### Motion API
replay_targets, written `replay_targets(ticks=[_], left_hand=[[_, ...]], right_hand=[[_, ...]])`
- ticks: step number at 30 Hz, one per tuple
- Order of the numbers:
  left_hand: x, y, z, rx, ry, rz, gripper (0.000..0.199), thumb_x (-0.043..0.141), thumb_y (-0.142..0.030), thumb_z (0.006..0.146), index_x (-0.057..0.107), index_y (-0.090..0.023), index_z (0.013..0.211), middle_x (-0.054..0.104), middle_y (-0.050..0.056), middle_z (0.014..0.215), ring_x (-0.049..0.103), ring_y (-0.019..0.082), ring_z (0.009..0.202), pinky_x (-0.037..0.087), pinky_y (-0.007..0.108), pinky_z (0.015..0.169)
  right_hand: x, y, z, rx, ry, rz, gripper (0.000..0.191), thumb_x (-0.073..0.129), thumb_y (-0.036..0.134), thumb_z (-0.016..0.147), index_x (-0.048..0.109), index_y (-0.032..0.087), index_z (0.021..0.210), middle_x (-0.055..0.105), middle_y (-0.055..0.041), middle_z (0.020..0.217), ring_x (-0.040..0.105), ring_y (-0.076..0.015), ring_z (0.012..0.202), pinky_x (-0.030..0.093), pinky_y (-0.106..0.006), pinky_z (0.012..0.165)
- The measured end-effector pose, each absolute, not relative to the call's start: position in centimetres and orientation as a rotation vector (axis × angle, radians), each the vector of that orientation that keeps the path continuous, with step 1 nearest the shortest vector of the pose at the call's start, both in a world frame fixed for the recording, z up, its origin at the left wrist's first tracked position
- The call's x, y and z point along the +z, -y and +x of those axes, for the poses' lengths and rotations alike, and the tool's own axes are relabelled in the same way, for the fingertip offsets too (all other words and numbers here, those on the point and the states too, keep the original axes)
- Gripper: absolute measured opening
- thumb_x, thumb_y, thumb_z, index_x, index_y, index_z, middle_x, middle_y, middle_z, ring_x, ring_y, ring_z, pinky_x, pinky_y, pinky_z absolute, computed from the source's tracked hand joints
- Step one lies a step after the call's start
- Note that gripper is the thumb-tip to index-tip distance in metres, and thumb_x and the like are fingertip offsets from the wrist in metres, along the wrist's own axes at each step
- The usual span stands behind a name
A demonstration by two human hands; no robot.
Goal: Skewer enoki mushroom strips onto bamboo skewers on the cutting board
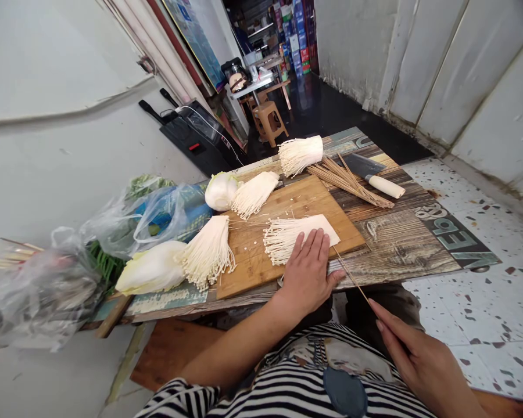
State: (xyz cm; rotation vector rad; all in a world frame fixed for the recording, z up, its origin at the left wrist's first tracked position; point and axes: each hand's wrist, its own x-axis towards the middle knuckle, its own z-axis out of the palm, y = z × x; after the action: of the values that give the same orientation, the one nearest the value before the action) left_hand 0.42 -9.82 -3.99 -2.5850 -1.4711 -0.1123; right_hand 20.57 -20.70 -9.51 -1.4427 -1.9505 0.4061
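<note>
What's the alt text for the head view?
A left hand lies flat on a bunch of enoki mushrooms on a wooden cutting board, while the right hand holds a thin skewer, its far end at the bunch's base. Nearby: more enoki bunches, pale cabbages, bagged produce, a cleaver and loose skewers.

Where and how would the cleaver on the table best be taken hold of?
Best by the pale handle of the cleaver, coming from above and the person's right. The handle points that way, while the blade lies flat at its far-left end. The bundle of skewers sits close on the left, so that side looks more awkward.
</note>
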Motion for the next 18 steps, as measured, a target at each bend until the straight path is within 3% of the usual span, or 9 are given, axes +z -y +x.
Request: replay_targets(ticks=[8,18], left_hand=[[-3.8,9.8,0.4,-0.125,1.481,-2.607,0.071,0.028,-0.058,0.097,0.035,-0.005,0.145,0.033,0.015,0.154,0.026,0.025,0.145,0.015,0.046,0.121],[-3.6,9.8,0.3,-0.11,1.499,-2.629,0.07,0.027,-0.057,0.097,0.034,-0.007,0.145,0.033,0.013,0.154,0.025,0.024,0.145,0.013,0.048,0.122]], right_hand=[[-10.1,20.5,20.0,0.413,1.943,-1.425,0.04,0.044,0.021,0.095,0.054,0.022,0.135,0.073,-0.0029,0.108,0.072,-0.0118,0.072,0.057,-0.019,0.071],[-8.8,19.4,19.3,0.406,1.931,-1.342,0.043,0.043,0.016,0.093,0.055,0.021,0.135,0.072,-0.0041,0.11,0.072,-0.0126,0.081,0.057,-0.017,0.073]])
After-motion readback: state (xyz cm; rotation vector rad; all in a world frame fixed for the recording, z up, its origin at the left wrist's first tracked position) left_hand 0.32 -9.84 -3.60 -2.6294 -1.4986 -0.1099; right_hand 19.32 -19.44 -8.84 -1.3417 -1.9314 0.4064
